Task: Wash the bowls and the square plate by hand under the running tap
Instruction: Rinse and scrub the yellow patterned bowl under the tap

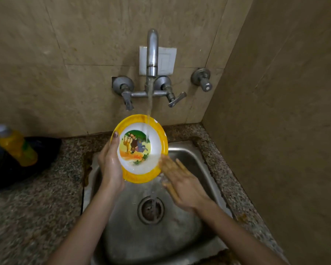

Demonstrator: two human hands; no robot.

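Two bare forearms reach up from the bottom edge over a steel sink (pixel 189 236) with a round drain (pixel 151 209) in its floor. The left hand (pixel 111 165) grips a bowl (pixel 139 148) by its left rim, thumb hooked over the yellow edge and the fingers wrapped behind it, out of sight. The bowl is tilted with its inside facing the camera, held above the back of the sink; it has a yellow rim, a white inside and a cartoon animal picture at the bottom. The right hand (pixel 182 182) is blurred, fingers spread and flat, holding nothing, its fingertips at the bowl's lower right rim. Water (pixel 150 104) runs from the wall tap (pixel 152 54) onto the upper part of the bowl's inside and spills off its lower edge toward the drain. On the speckled stone counter (pixel 46 197) to the left, a yellow bottle (pixel 15 146) with a white cap stands in a black pan (pixel 17 169).
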